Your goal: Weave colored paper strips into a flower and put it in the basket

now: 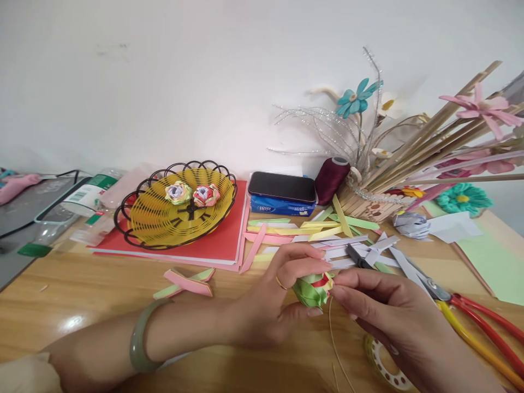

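Note:
Between my two hands is a small folded paper flower [310, 290], green outside with red and yellow inside. My left hand [282, 295] holds it from the left, fingers over the top and thumb below. The fingertips of my right hand [376, 305] are pinched at its right edge, on the yellow and red part. A thin tan cord [336, 349] hangs down below the flower. Two finished-looking paper flowers, one whitish [178, 192] and one red and pink [207, 195], lie in the yellow basket [164, 232] at the back left.
Paper strips [303, 232] are strewn behind my hands. Scissors [440, 292] and a tape roll [387, 363] lie by my right hand. A phone [282, 186] rests on a blue tissue pack [282, 205], beside a maroon thread spool [332, 180]. Crossed strips [188, 283] lie behind my left forearm.

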A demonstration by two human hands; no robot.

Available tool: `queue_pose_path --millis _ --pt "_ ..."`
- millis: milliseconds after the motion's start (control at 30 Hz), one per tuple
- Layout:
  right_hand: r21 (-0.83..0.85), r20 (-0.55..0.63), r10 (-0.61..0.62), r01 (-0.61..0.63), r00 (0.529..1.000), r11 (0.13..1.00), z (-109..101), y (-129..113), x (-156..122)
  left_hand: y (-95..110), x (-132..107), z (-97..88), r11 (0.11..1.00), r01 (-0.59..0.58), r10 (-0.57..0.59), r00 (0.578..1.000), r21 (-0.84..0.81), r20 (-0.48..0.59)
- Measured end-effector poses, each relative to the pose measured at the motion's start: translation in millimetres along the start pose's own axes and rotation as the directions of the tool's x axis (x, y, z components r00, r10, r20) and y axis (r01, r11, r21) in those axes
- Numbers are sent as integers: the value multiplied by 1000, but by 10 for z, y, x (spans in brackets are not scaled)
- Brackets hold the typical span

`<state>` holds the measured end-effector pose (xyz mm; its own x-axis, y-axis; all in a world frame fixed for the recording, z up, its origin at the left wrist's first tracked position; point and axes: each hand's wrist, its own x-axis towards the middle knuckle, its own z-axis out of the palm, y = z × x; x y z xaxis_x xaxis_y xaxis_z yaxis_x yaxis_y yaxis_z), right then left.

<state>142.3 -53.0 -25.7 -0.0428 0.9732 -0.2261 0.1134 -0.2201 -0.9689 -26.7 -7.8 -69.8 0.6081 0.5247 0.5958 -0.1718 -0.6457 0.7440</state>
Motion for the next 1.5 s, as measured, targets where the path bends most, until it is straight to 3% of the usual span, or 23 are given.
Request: queue_pose_path --millis 267,467,767,967,1267,1500 --pt "142 -98 188 -173 977 975 84 -71 -51 9 9 10 994 -74 75 997 75 -22" --pt "185 -91 225 -205 970 961 113 -89 -61 11 15 18 990 -96 100 995 107 -28" --pt "154 12 171 -171 985 973 65 15 -22 -2 22 23 983 -135 140 990 128 -32" --pt "117 -19 178 -175 984 978 61 33 -19 2 17 34 983 -131 138 989 129 -48" --pt "17 -2 75 -75 997 997 30 -42 -30 -4 3 29 984 -86 102 990 157 -95" --pt "38 -36 128 -127 991 991 76 -76 -25 1 4 31 980 -103 119 989 172 -86"
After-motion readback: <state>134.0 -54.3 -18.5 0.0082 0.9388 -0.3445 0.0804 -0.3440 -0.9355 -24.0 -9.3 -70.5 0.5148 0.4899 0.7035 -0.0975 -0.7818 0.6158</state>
